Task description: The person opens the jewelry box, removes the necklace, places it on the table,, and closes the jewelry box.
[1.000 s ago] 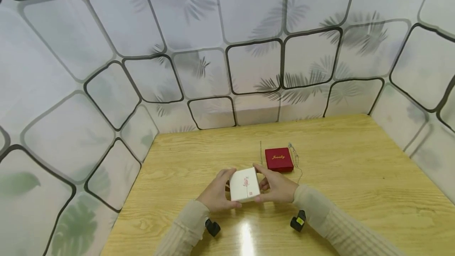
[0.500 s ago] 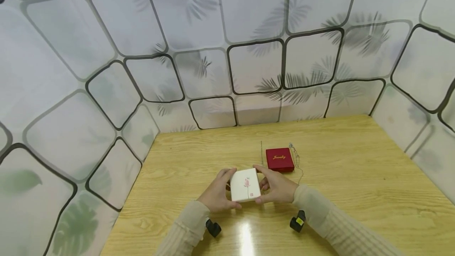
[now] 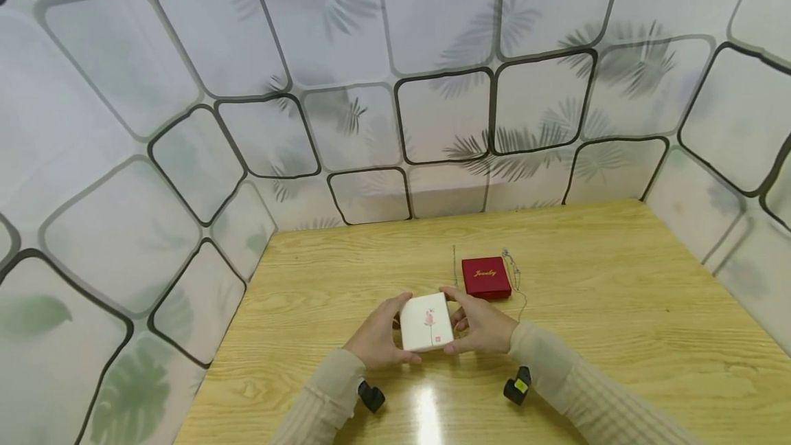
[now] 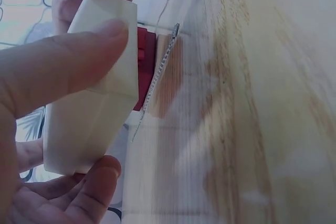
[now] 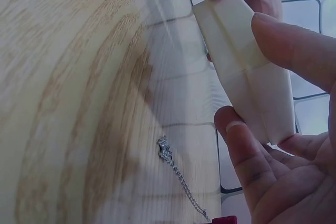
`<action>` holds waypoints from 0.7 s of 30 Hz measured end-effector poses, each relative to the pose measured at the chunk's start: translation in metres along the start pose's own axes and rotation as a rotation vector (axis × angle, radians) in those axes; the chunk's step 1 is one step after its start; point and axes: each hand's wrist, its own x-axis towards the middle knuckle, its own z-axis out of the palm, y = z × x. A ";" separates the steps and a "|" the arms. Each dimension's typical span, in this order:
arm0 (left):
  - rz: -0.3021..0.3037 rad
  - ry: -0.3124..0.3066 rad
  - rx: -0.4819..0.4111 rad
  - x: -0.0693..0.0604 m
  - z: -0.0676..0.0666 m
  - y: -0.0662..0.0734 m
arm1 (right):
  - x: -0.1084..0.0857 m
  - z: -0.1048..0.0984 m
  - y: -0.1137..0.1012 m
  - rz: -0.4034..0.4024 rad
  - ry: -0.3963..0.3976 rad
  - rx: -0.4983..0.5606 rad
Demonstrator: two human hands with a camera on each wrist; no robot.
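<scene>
Between both hands, a small square white box (image 3: 426, 322) with a pink flower printed on its lid is held raised off the table. My left hand (image 3: 378, 336) grips its left side, the thumb across the near side and fingers curled under in the left wrist view. From the opposite side my right hand (image 3: 485, 325) holds the box, thumb and fingers at its edges. A seam between lid and base shows along the white box (image 5: 252, 72) in the right wrist view, and the lid sits on. The box's underside and inside are hidden.
Beyond the hands, a red box (image 3: 486, 276) marked "Jewelry" lies on the wooden table (image 3: 618, 307). A thin chain (image 3: 454, 265) lies at its left, and a silver necklace chain (image 3: 516, 273) at its right. Patterned curtain walls (image 3: 445, 115) border the table's back and sides.
</scene>
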 end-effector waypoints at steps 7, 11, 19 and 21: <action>0.013 -0.004 0.004 0.001 -0.002 -0.003 | 0.001 0.003 0.000 0.006 0.030 -0.023; 0.005 0.011 0.010 0.004 -0.004 -0.004 | 0.006 0.003 -0.001 0.041 0.050 -0.049; -0.074 0.080 0.000 0.008 -0.012 -0.003 | 0.020 0.002 -0.005 0.081 0.106 -0.052; -0.090 0.093 0.013 0.010 -0.014 -0.004 | 0.024 0.003 -0.006 0.090 0.117 -0.070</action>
